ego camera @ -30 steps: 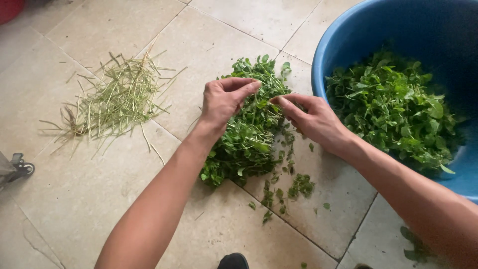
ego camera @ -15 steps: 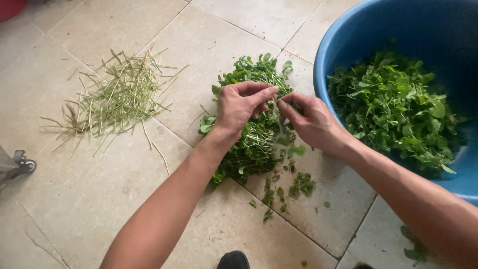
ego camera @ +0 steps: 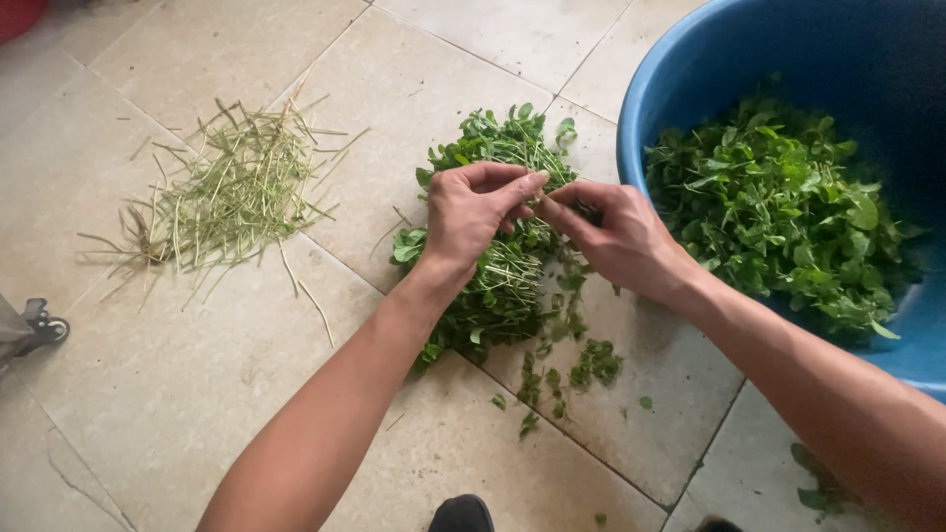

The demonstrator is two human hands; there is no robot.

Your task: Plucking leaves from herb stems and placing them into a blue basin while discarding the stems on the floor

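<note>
Starting nearest, a few loose leaf bits [ego camera: 581, 366] lie scattered on the tiled floor [ego camera: 197, 394], just this side of both hands. Left hand [ego camera: 471, 212] and right hand [ego camera: 613, 236] meet fingertip to fingertip over the pile of leafy greens [ego camera: 493, 286] mid-floor, each pinching a thin sprig between thumb and fingers. Further out, bare stems [ego camera: 232, 192] sit toward the floor's left edge, and the blue tub [ego camera: 690, 79] of picked leaves [ego camera: 778, 207] fills the far right corner.

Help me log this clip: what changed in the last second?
The left hand and right hand drew together until their fingertips meet over the pile of greens, pinching a sprig. The stem pile, blue basin and its leaves stayed put.
</note>
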